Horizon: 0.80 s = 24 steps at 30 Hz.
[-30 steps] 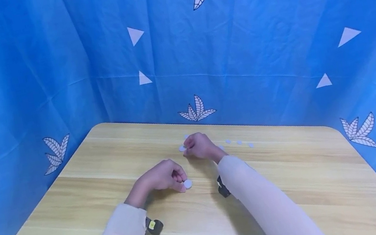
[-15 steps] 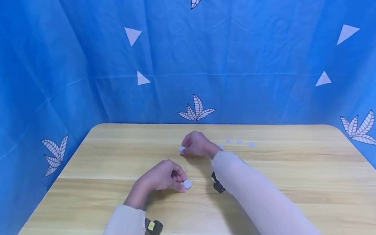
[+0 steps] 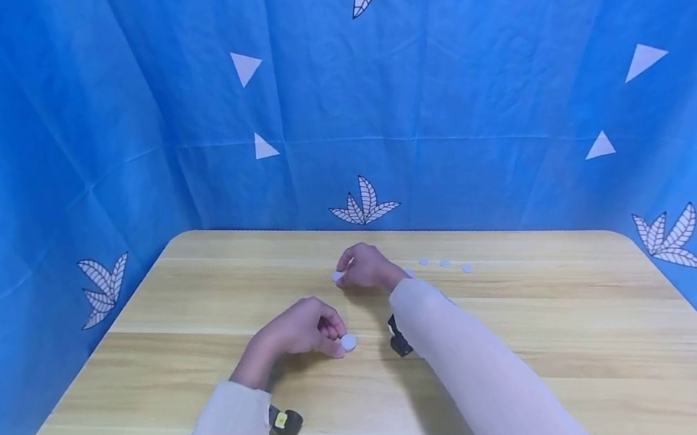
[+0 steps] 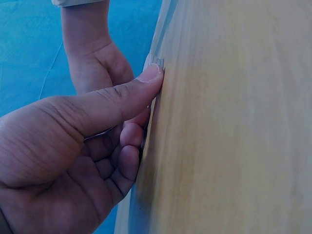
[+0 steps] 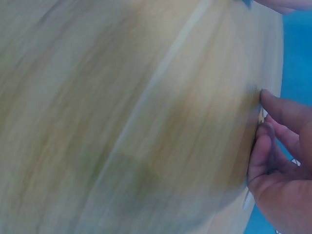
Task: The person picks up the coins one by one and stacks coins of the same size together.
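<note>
So, right hand edged slightly left, pinching one white disc, apparently not released yet. Left hand barely budged, pinching a small stack.

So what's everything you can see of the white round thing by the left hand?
The white round thing is small, with a plain, pale, flat top. Faint lines on its side may mean stacked discs. It seems to lie flat on the table, pinched by the left hand. I can't tell what it's made of.
</note>
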Motion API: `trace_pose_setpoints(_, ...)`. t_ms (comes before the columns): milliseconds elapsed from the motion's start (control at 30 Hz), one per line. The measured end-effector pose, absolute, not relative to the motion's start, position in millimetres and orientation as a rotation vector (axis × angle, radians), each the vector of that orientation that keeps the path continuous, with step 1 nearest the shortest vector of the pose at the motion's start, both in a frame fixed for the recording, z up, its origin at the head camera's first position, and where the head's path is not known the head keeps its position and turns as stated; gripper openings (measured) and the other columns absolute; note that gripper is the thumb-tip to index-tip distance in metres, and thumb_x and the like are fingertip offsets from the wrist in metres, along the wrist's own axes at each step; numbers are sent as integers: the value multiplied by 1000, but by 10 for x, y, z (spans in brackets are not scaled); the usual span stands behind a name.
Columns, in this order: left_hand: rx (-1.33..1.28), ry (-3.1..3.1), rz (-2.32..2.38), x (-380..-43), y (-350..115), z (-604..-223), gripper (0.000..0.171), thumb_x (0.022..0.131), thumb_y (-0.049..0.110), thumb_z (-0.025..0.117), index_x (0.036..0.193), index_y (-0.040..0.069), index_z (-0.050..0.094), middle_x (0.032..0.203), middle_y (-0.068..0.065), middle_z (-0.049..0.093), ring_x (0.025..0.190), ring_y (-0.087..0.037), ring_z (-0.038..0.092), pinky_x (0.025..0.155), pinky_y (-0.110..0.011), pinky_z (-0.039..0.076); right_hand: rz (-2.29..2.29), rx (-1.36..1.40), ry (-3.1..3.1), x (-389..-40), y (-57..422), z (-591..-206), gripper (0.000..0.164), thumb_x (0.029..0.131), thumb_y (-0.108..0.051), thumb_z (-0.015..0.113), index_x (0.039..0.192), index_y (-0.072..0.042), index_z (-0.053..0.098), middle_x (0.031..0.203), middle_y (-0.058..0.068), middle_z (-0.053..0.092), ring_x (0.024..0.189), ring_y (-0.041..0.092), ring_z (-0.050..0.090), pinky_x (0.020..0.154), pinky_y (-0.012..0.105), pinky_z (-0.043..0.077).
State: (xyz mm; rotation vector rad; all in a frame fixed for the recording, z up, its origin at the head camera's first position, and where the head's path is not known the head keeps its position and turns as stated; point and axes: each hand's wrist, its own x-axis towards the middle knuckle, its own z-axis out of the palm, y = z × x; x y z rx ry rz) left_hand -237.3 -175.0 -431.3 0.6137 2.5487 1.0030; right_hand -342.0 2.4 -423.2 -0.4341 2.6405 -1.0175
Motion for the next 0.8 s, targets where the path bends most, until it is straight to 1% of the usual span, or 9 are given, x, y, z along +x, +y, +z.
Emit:
trace_pose_setpoints(233,584,2556,982,-2365,-1732,-4294,21,77,16,91,90,16,75,80,3,65,74,-13,56,71,-30,48,-1034,-406,2612,-3456,19,-4238,19,88,-18,81,102,-11,70,104,5,66,98,22,59,93,38,50)
trace_pose_setpoints(467,582,2557,986,-2360,-1732,-4287,22,77,15,91,90,15,74,79,2,65,74,-14,56,72,-31,48,-1050,-405,2621,-3450,-3,-4249,15,89,-17,79,99,-9,70,102,5,66,100,23,58,95,39,49)
trace_pose_setpoints(633,577,2556,990,-2363,-1735,-4285,22,76,14,91,90,14,74,80,1,64,74,-15,56,72,-32,48,-1049,-409,2633,-3440,-13,-4247,15,88,-15,78,97,-8,69,101,5,66,100,24,58,95,39,50)
trace_pose_setpoints(800,579,2555,992,-2364,-1734,-4289,22,77,14,91,90,14,74,80,1,65,75,-15,56,72,-32,48,-1066,-411,2639,-3423,-16,-4254,16,87,-14,78,96,-8,65,99,5,64,98,24,58,91,37,50)
